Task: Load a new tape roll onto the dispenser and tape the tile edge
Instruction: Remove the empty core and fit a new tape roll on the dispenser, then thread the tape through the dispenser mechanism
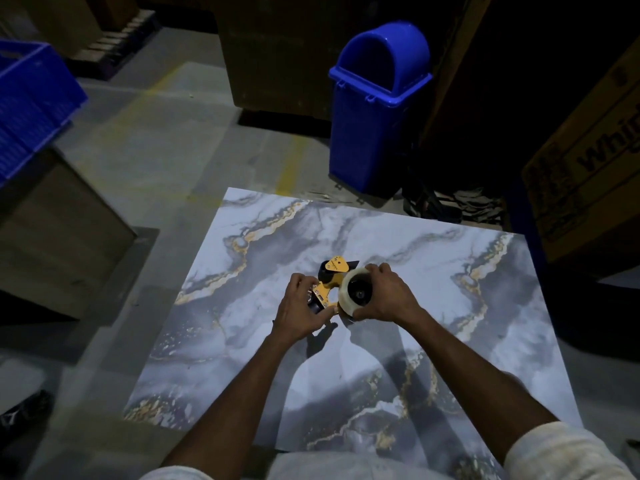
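A blue slatted plastic crate (31,109) sits at the upper left of the frame on a brown cardboard box (59,237). At centre, above the grey-and-gold marbled tile (450,306) lying flat on the floor, the left hand (301,310) curls its fingers round the yellow-and-black tape dispenser (330,282). Just right of it, the whitish clear tape roll (345,299) sits against the dispenser's frame, and the right hand (388,296) grips its rim. A blue plastic swing-lid bin (374,109) stands beyond the tile, upper centre. A printed cardboard carton (588,161) fills the right edge.
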Tool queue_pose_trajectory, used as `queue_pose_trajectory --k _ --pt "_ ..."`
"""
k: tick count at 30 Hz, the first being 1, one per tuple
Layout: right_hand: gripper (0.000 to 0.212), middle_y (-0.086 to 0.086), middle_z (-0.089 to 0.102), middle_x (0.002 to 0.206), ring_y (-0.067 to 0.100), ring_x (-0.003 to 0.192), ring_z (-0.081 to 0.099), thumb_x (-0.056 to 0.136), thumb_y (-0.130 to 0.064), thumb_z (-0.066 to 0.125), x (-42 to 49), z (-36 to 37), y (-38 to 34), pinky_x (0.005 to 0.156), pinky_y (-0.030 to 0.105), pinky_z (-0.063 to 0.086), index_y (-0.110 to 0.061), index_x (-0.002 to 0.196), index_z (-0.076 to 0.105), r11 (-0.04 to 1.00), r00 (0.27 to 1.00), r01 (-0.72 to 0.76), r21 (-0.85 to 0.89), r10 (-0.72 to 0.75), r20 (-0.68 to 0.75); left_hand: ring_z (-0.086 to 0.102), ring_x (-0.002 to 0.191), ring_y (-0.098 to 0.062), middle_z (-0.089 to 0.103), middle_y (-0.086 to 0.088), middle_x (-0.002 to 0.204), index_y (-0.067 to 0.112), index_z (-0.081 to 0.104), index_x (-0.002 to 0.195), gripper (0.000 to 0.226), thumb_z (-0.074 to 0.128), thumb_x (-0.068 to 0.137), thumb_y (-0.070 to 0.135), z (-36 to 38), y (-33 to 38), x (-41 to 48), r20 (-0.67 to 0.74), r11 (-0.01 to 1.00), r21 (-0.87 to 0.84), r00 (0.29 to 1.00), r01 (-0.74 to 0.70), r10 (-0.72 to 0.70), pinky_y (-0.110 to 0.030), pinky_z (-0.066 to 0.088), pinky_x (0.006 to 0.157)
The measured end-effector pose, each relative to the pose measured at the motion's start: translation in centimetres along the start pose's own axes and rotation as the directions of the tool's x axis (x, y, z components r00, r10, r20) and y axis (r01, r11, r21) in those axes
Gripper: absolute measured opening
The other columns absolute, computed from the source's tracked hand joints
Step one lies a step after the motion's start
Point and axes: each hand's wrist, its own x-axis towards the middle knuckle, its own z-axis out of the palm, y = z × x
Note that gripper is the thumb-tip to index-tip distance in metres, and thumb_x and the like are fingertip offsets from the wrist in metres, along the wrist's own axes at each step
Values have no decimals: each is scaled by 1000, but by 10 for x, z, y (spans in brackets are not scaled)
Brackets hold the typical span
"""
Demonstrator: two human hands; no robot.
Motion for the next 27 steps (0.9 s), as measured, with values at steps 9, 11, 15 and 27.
queue_pose_trajectory --k 9,11,15,27 --pt "113 11 48 127 30 109 58 47 -64 84 5 0 -6 84 38 55 -23 140 35 996 999 -30 -84 32 27 55 91 -6 53 6 113 24 57 118 65 92 66 43 -8 -1 0 77 993 -102 996 58 -51 -14 43 73" --pt "109 11 49 124 30 106 59 47 -65 84 8 -2 -7 82 37 55 -22 136 39 994 998 -39 -106 43 34 56 91 -2 55 8 110 24 58 114 63 93 65 44 -8 -2 -1 58 990 -113 996 79 -73 -14 45 72" --pt "104 10 51 120 29 103 60 45 -67 83 12 -3 -7 78 36 54 -20 130 46 991 997 -56 -125 62 47 59 91 -7 58 8 106 26 63 108 60 94 60 43 -4 -4 -1 26 983 -151 994 107 -104 -23 53 74" --pt "100 13 55 119 25 104 57 46 -66 86 24 16 -11 72 27 41 -12 124 53 983 986 -152 -106 158 52 59 91 -11 58 5 102 20 67 106 58 98 59 34 0 -9 0 13 984 -152 996 91 -90 -20 50 74"
